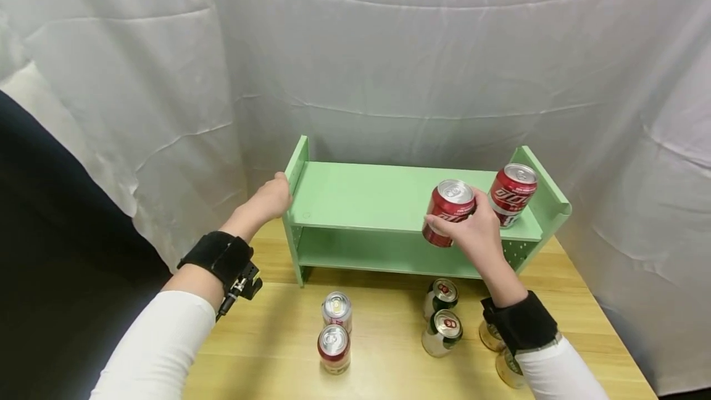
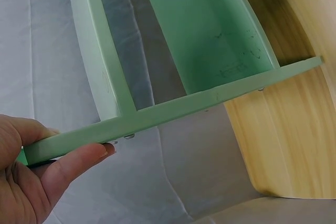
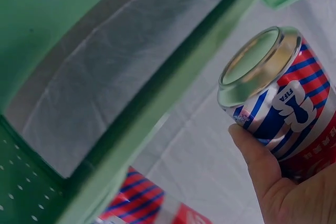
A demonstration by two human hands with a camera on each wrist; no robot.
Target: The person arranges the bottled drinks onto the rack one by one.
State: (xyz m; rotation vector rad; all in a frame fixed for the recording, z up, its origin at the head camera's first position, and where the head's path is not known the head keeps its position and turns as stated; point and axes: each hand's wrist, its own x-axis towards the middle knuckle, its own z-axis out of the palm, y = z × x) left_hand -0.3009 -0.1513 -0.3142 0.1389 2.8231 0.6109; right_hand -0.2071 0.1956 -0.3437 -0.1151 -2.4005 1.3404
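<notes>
My left hand (image 1: 271, 197) grips the upper edge of the left side panel (image 2: 79, 131) of a green two-tier shelf (image 1: 355, 193). Its thumb lies on the panel's outer face in the left wrist view. My right hand (image 1: 479, 227) holds a red soda can (image 1: 446, 227), thumb on one side, in front of the top board's edge. Red and blue stripes show near that can's base (image 3: 302, 106) in the right wrist view. Another red can (image 1: 507, 197) stands on the top board's right end, beside the right side panel (image 1: 547, 187).
On the wooden table (image 1: 266, 326) before the shelf stand two red-and-silver cans, the nearer one (image 1: 334, 350) at centre. Two dark green and pale cans, including this front one (image 1: 440, 337), stand further right. Gold cans (image 1: 508, 368) are partly behind the right wrist. A pale curtain (image 1: 389, 66) hangs behind.
</notes>
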